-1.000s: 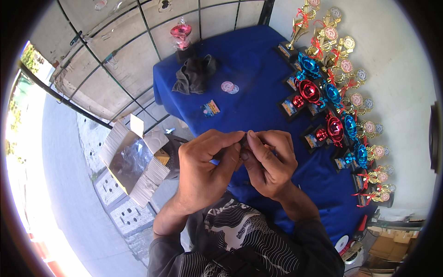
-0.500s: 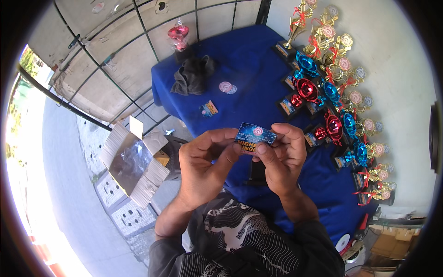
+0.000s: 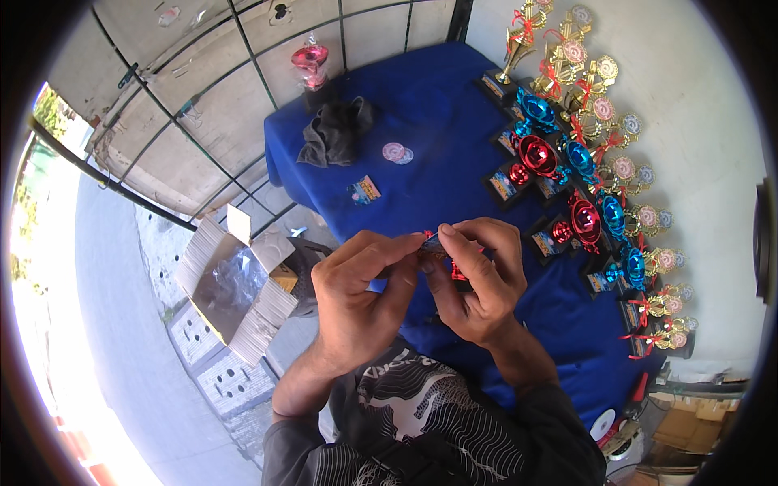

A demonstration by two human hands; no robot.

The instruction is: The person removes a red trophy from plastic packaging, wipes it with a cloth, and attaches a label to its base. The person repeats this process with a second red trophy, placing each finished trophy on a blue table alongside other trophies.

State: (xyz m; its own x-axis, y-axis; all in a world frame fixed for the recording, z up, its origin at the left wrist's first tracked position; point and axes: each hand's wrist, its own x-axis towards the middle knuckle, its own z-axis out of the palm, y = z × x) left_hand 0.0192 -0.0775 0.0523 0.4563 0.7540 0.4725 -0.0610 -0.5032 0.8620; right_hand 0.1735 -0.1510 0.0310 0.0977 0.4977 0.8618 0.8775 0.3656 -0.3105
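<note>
Between my two hands is a small printed label point(image 3: 433, 242), tilted so that only a narrow sliver shows. My left hand point(image 3: 356, 287) pinches one end between thumb and fingers. The fingertips of my right hand point(image 3: 484, 285) are closed on its other end. Just beyond and below the fingers, a shiny red object point(image 3: 459, 270) is mostly hidden, so its kind is unclear. On the blue cloth ahead lies a similar label point(image 3: 365, 190), with round pink and blue stickers point(image 3: 395, 152) farther off.
Red, blue and gold trophies point(image 3: 585, 223) crowd the table's right side. A dark crumpled cloth point(image 3: 335, 132) and a wrapped pink trophy point(image 3: 310, 66) are at the far left. An open cardboard box point(image 3: 231, 283) stands left of the blue-covered table point(image 3: 438, 97).
The label has turned from face-up to nearly edge-on. My right thumb and fingers have shifted up along its edge, and a red object now shows behind them.
</note>
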